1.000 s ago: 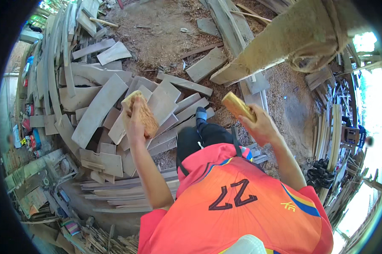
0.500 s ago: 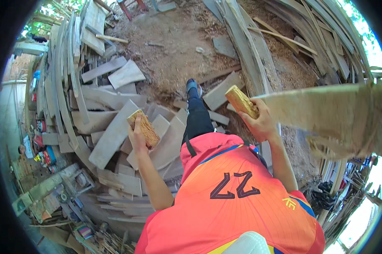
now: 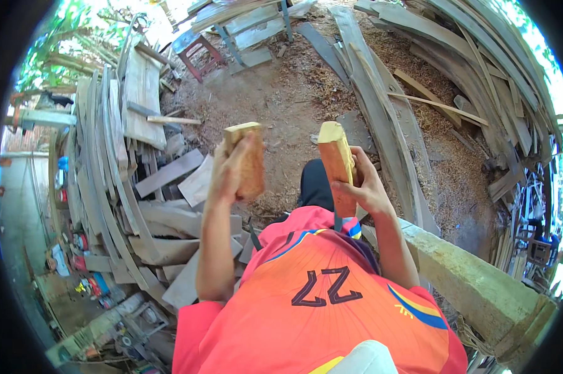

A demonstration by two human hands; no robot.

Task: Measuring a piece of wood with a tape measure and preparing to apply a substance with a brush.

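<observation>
My left hand (image 3: 228,174) is closed around a rough, reddish-brown wood block (image 3: 251,174) with a pale top end, held upright left of centre, its fingers reaching over the side. My right hand (image 3: 368,187) grips a yellow split wood block (image 3: 333,149), also upright, with the thumb across its lower part. The two blocks are apart, in front of my body over the dirt floor. Below them are my orange-red shirt (image 3: 319,324) and a dark-clad leg (image 3: 314,181).
Plank piles (image 3: 94,168) line the left, with scrap boards (image 3: 194,249) beside me. Long boards (image 3: 387,143) lie to the right. A square beam (image 3: 462,268) passes close at lower right. A red stool (image 3: 200,57) and a bench (image 3: 231,19) stand at the back.
My view has moved forward and tilted up, bringing the stool and bench into sight. The beam has passed to lower right. Both blocks have been turned more upright.
</observation>
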